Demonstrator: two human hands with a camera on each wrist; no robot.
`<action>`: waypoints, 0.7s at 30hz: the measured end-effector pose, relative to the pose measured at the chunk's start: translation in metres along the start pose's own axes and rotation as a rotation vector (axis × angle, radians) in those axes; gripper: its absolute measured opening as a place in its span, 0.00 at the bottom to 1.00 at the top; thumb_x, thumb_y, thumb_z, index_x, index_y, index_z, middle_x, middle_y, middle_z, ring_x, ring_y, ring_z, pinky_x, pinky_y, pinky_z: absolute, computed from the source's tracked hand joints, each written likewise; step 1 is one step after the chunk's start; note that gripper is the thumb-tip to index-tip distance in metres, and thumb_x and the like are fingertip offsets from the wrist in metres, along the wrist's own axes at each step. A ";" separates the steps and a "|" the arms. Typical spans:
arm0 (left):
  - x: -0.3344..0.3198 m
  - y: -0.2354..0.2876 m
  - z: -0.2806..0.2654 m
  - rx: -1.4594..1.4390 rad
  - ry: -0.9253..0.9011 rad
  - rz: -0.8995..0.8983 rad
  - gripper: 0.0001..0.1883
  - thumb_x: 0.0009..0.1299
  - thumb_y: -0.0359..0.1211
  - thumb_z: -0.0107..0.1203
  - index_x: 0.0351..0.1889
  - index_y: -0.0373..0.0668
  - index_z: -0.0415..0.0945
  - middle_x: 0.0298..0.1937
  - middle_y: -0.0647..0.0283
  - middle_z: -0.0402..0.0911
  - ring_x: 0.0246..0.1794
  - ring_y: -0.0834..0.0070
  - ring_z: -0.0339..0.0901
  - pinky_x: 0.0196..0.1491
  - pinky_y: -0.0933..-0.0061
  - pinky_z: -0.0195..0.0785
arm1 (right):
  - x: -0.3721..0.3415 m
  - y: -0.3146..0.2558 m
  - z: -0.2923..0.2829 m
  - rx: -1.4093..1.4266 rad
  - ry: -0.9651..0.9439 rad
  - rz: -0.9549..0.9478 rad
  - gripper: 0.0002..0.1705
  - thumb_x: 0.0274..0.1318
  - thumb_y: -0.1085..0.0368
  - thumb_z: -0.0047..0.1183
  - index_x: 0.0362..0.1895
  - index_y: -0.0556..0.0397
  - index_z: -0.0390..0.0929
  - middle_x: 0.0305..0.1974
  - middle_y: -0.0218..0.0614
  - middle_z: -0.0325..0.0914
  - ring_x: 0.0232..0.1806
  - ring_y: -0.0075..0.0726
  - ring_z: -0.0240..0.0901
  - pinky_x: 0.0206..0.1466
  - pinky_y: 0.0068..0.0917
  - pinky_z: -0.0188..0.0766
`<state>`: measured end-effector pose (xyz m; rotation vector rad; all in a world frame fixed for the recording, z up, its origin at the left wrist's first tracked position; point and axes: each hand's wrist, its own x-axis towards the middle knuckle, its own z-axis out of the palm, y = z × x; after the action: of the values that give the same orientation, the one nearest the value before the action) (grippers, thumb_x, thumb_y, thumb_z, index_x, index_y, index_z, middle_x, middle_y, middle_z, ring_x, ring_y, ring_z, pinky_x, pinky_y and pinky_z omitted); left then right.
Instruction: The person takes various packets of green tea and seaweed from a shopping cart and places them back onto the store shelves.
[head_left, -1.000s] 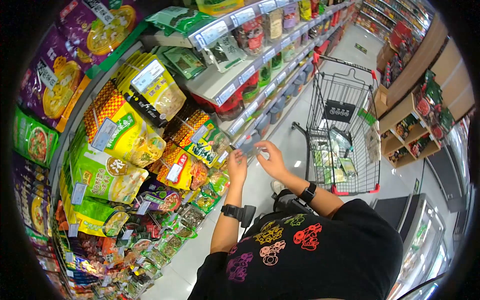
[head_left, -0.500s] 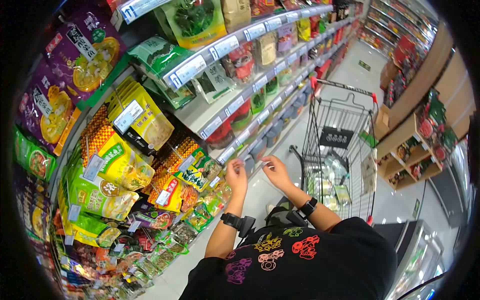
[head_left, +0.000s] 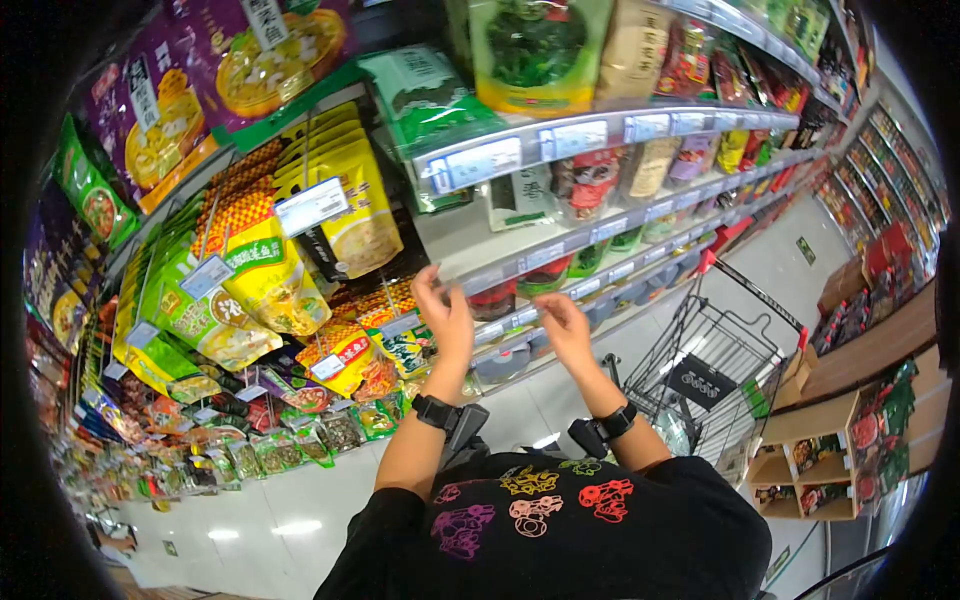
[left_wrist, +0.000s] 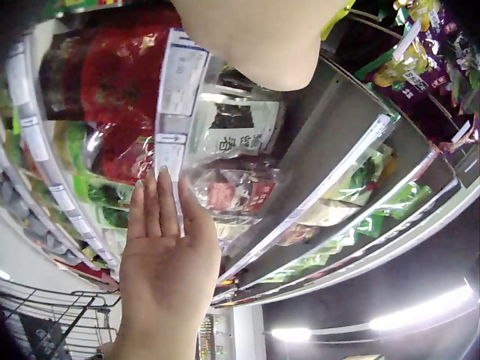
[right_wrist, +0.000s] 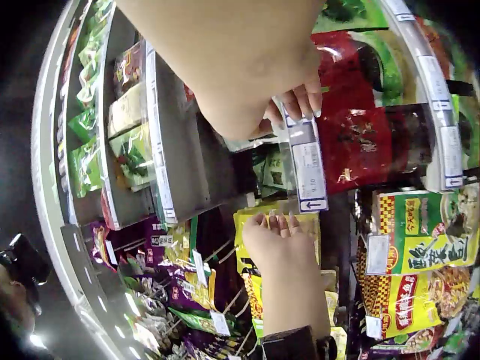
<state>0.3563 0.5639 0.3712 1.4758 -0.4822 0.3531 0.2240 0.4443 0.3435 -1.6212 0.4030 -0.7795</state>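
Observation:
In the head view the left hand (head_left: 446,318) is raised before the shelf's price-label rail (head_left: 520,265), its fingers loosely bent. The right hand (head_left: 566,330) hangs to its right, apart from it, with nothing visible in its fingers. The left wrist view has the right hand (left_wrist: 169,259) with straight fingers, palm showing, and the near part of the left hand (left_wrist: 251,45) at the top. From the right wrist the left hand (right_wrist: 285,244) appears before yellow packets, its fingers bent; the right hand's fingers (right_wrist: 302,100) overlap a price label (right_wrist: 306,161) in that view.
Yellow seasoning packets (head_left: 360,225) and purple packets (head_left: 270,60) hang at the left. Green bags (head_left: 425,100) fill the upper shelf. A wire shopping cart (head_left: 715,365) stands at the right, near a wooden display rack (head_left: 815,455).
The hands have moved apart; a see-through thing seen between them a second ago no longer shows. The head view has swung, with the cart shifting right in it and the shelves looking nearer.

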 end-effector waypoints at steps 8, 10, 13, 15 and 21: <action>0.099 -0.021 0.004 -0.135 -0.094 0.025 0.23 0.59 0.29 0.47 0.52 0.33 0.58 0.51 0.49 0.62 0.54 0.59 0.60 0.55 0.66 0.54 | 0.105 -0.038 0.081 0.030 -0.111 -0.263 0.16 0.48 0.74 0.45 0.44 0.59 0.68 0.41 0.37 0.73 0.45 0.27 0.68 0.50 0.25 0.63; 0.124 -0.041 0.017 -0.140 -0.117 0.016 0.25 0.59 0.31 0.48 0.54 0.32 0.57 0.53 0.47 0.62 0.55 0.56 0.59 0.58 0.66 0.51 | 0.130 -0.031 0.094 -0.030 -0.113 -0.295 0.17 0.51 0.72 0.44 0.47 0.58 0.67 0.44 0.37 0.71 0.48 0.29 0.66 0.52 0.25 0.59; 0.143 -0.037 0.023 -0.056 -0.193 0.032 0.30 0.59 0.34 0.48 0.56 0.29 0.52 0.56 0.42 0.58 0.58 0.52 0.55 0.60 0.66 0.46 | 0.170 -0.015 0.104 -0.309 -0.163 -0.179 0.21 0.56 0.68 0.39 0.55 0.58 0.62 0.55 0.36 0.63 0.57 0.29 0.58 0.60 0.23 0.49; 0.161 -0.044 0.022 -0.016 -0.301 -0.070 0.34 0.62 0.38 0.47 0.60 0.29 0.45 0.59 0.44 0.55 0.60 0.56 0.53 0.61 0.67 0.44 | 0.196 -0.002 0.120 -0.328 -0.121 -0.250 0.22 0.58 0.63 0.36 0.56 0.58 0.61 0.57 0.38 0.60 0.59 0.30 0.54 0.61 0.24 0.46; 0.195 -0.053 0.010 0.350 -0.534 -0.154 0.28 0.62 0.47 0.44 0.43 0.25 0.68 0.46 0.36 0.68 0.49 0.47 0.65 0.55 0.63 0.52 | 0.226 -0.008 0.145 -0.252 -0.241 -0.098 0.28 0.59 0.56 0.36 0.60 0.58 0.52 0.58 0.44 0.55 0.61 0.37 0.49 0.62 0.26 0.45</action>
<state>0.5489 0.5373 0.4261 1.9442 -0.7509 -0.0947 0.4826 0.4053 0.4042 -1.9589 0.2569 -0.6135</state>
